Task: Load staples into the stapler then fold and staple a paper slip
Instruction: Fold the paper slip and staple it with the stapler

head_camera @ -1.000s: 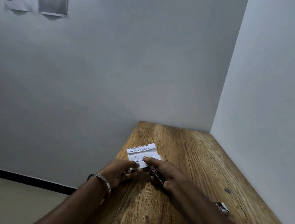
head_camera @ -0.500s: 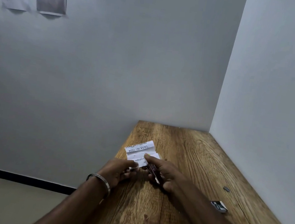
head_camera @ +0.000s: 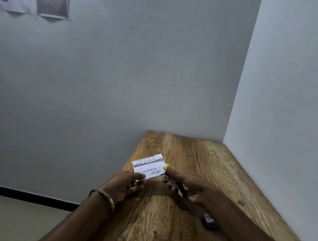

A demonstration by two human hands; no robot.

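Observation:
A folded white paper slip (head_camera: 148, 167) with printed text is held just above the wooden table (head_camera: 198, 165) near its left edge. My left hand (head_camera: 126, 186), with a metal bangle on the wrist, pinches the slip's near corner. My right hand (head_camera: 188, 186) grips a small stapler (head_camera: 172, 183) with a metal underside and a yellow tip. The yellow tip sits at the slip's right edge. Whether the jaws are around the paper is hidden by my fingers.
A small blue staple box (head_camera: 209, 221) lies on the table under my right forearm. A short strip of staples (head_camera: 241, 202) lies near the right wall. Walls close the table's far and right sides; its left edge drops to the floor.
My two hands have drawn slightly apart. The stapler has come off the slip's middle to its right edge, and its yellow tip now shows. More of the slip's print is uncovered.

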